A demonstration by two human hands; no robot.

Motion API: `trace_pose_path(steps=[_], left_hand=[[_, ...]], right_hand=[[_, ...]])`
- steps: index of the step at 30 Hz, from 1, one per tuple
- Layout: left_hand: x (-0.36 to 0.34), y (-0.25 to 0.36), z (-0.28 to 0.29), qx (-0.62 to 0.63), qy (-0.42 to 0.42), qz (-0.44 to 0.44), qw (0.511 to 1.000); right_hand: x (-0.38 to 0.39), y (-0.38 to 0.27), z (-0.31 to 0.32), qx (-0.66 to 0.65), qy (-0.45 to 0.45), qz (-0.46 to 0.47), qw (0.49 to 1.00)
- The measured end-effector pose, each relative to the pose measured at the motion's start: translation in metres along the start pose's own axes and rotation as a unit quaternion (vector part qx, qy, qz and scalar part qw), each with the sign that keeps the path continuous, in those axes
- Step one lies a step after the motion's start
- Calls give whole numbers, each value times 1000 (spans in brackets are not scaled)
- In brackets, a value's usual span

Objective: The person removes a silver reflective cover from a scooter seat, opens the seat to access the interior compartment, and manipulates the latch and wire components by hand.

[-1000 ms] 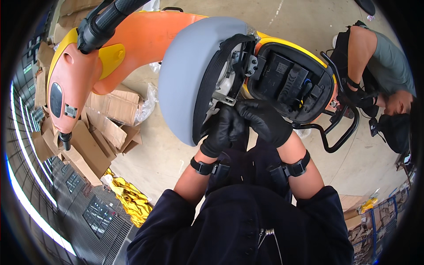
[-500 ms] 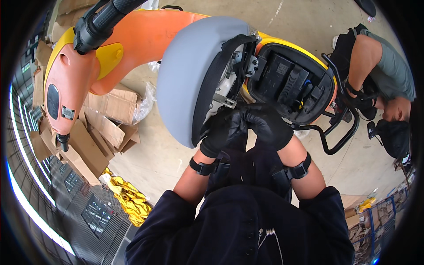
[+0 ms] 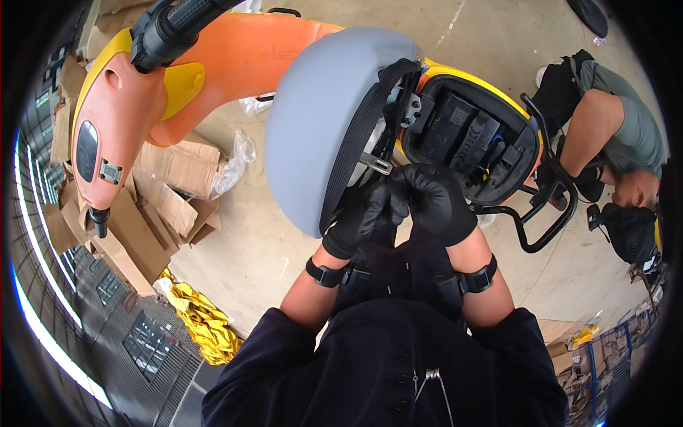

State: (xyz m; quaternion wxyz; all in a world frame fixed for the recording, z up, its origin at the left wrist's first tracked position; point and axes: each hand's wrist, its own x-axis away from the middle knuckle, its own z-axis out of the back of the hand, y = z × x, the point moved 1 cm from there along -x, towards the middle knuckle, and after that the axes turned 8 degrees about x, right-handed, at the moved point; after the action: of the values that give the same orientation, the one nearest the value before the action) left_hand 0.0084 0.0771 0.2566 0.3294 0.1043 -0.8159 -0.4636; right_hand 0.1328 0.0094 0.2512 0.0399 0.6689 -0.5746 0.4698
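Observation:
A grey scooter seat [image 3: 313, 128] is tilted up on its hinge [image 3: 411, 110], beside an open black storage compartment [image 3: 445, 117]. From the seat's underside sticks out a slotted metal bracket [image 3: 377, 164], just above my hands. My left hand [image 3: 363, 217], in a black glove, is closed near the seat's lower rim. Close against it, my right hand [image 3: 440, 203], gloved too, has its fingers pinched together. Whatever lies between the fingers is too small or hidden to make out.
The scooter's orange front [image 3: 107, 135] and handlebar grip [image 3: 192, 18] stand at the left. Flattened cardboard [image 3: 135, 235] and a yellow sheet [image 3: 203, 320] lie on the floor. At the right, a black rear rack [image 3: 530, 242] juts out near a crouching person [image 3: 619, 128].
The right hand has turned a little, and both hands have eased slightly away from the bracket, which shows more clearly. The seat and scooter have shifted a little rightward in view.

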Motion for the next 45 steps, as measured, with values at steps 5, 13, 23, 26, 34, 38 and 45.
trace_pose_path(steps=[5,13,23,26,34,38,45], left_hand=[[6,-14,13,109,16,45,993],[-5,-11,4,75,38,143,986],[-6,-7,5,-232,-10,-129,964],[-6,-8,9,-225,-28,-113,967],[7,-31,23,-203,-32,-25,978],[14,-2,-18,-135,76,12,988],[59,-6,-10,-78,269,41,959]], right_hand=[[-1,21,17,53,-29,155,986],[14,-9,14,268,-32,61,961],[34,-19,19,575,151,355,721],[35,-15,12,537,1,315,783],[11,-6,20,443,83,329,830],[-17,-17,31,-3,135,141,981],[-67,-61,37,-232,100,19,967]])
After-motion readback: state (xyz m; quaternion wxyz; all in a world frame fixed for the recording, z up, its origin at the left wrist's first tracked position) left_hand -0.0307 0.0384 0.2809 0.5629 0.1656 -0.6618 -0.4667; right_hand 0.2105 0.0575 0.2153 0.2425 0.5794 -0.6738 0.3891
